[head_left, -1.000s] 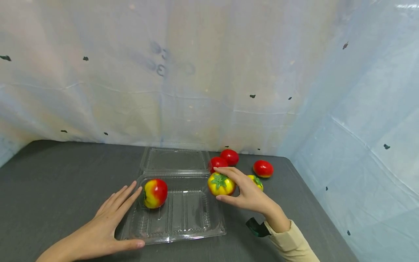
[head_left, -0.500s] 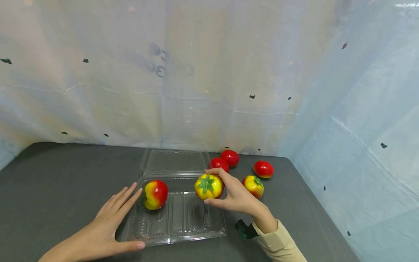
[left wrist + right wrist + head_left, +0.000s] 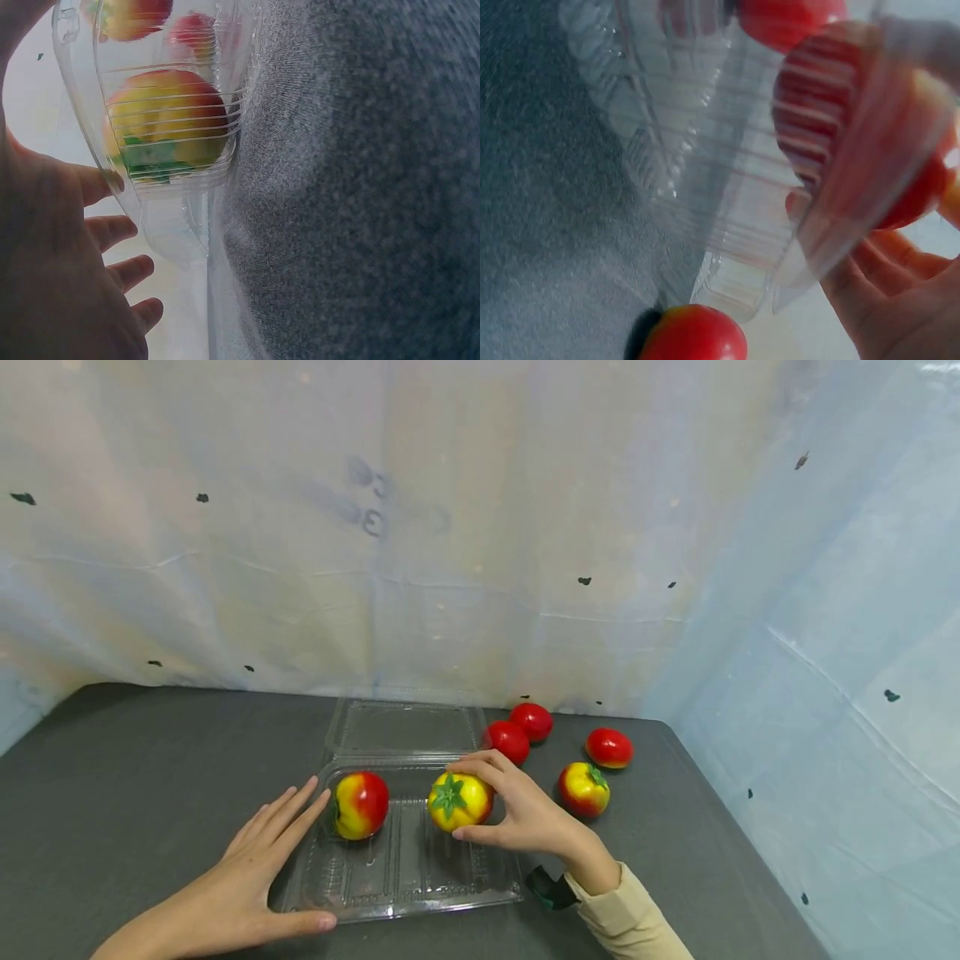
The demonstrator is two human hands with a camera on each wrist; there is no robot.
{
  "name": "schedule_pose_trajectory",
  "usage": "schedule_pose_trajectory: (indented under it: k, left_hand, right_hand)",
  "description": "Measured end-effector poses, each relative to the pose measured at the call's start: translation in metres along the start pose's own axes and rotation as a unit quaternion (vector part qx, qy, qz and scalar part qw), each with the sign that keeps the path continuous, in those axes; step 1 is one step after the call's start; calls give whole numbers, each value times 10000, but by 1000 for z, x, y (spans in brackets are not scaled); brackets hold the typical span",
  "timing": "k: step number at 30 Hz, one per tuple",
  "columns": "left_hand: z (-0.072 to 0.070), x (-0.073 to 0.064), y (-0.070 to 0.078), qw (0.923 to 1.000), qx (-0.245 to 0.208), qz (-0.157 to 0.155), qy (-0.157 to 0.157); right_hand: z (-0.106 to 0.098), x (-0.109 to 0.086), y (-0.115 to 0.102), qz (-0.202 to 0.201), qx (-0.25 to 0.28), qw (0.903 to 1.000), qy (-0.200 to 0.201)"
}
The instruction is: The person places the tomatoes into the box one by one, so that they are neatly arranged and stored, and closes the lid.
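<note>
A clear plastic clamshell container [image 3: 408, 893] lies with its lid [image 3: 405, 727] folded back on the dark table. My right hand [image 3: 528, 810] holds a yellow-and-red fruit [image 3: 468, 802] with a green leafy top between thumb and fingers, over the right half of the container. In the right wrist view the container's clear wall partly covers that fruit [image 3: 919, 202]. A second yellow-and-red fruit [image 3: 363, 806] sits on its side in the container's left part. My left hand [image 3: 232, 877] spreads its straight fingers along the container's left side, an index fingertip [image 3: 114, 181] at the rim.
Two red fruits [image 3: 508, 742] lie together by the lid's right edge. Farther right are another red fruit [image 3: 609, 748] and a yellow-and-red fruit [image 3: 583, 789]. A pale plastic sheet [image 3: 480, 568] hangs behind the table [image 3: 172, 743] and along its right side.
My right hand has carried the fruit left from the container's right edge to over its right half. The yellow-and-red fruit on the table has come into full view. My left hand stays put.
</note>
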State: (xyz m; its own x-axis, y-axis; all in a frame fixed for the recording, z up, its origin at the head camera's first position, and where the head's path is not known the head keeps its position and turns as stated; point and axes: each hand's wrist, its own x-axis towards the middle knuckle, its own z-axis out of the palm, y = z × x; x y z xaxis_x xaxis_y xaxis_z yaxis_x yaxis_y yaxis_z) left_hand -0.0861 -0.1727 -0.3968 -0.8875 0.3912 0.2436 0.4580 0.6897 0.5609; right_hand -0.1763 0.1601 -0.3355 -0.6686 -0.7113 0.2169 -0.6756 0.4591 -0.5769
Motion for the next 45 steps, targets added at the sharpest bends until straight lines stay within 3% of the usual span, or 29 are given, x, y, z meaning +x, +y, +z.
schedule_pose_trajectory:
  k: [10,36,45]
  left_hand:
    - [-2,3,1,10000,44,-52,-61]
    - [-3,3,3,9998,44,-206,-68]
    - [-1,2,2,9997,-103,-191,-107]
  right_hand:
    - [7,4,-1,230,-112,9993,-279]
    - [26,22,3,17,-144,9998,-169]
    - [30,24,1,233,-226,9992,-231]
